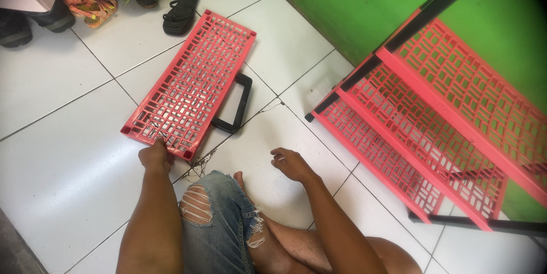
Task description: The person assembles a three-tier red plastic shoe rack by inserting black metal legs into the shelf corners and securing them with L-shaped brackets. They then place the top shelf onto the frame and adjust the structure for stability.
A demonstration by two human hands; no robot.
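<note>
- My left hand (155, 153) pinches the near edge of the red lattice shelf panel (191, 84), which lies flat on the white tiled floor (62, 154).
- My right hand (292, 164) rests empty and loosely open on the floor, right of the panel.
- A black frame piece (235, 104) lies against the panel's right side.
- The red shelf rack (439, 120) lies tipped at the right.

black frame (233, 106) | partly under red shelf panel (191, 83) | shape perhaps rectangular

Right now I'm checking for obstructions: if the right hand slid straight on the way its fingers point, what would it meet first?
The right hand points up-left over bare floor tile. Likely first: the black bracket beside the loose red shelf panel, though depth is uncertain.
</note>
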